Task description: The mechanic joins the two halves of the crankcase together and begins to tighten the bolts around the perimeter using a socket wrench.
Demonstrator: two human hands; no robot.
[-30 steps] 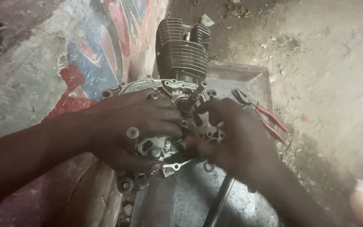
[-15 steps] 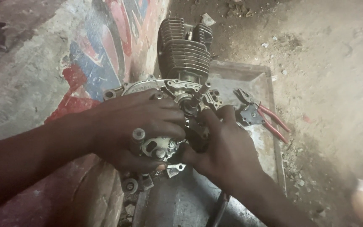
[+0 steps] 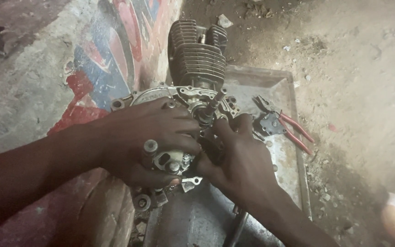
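Head view, near to far. Since a second ago my right hand (image 3: 241, 160) has slid left, off the open crankcase face and onto the middle of it. The toothed gear that showed bare under my fingers then is now covered by them. My fingers curl in against the internals just below the upright shaft (image 3: 212, 104); whether they pinch a part or only press on it I cannot tell. I take it the work has gone from looking to feeling inside the case.

My left hand (image 3: 154, 142) has barely moved. It lies spread over the left half of the motorcycle engine (image 3: 193, 87), palm down, fingers clamped around the casing and steadying it. A round steel stud pokes up between two of its fingers.

Nearest me, a dark metal bar (image 3: 235, 231) runs out of the bottom edge. Loose small fittings lie under my left wrist.

The engine stands in a dented sheet-metal tray (image 3: 293, 183), grey and scuffed, against a painted concrete wall (image 3: 97, 68) on the left, flaking red and blue. The case is cast aluminium, greasy, with bolt holes around the rim.

To the right in the tray lie red-handled pliers (image 3: 293, 130) beside a small dark cover plate (image 3: 270, 124).

Farthest stands the finned cylinder (image 3: 197, 50), dull and dusty. Beyond lies gritty dirt floor (image 3: 353, 59).
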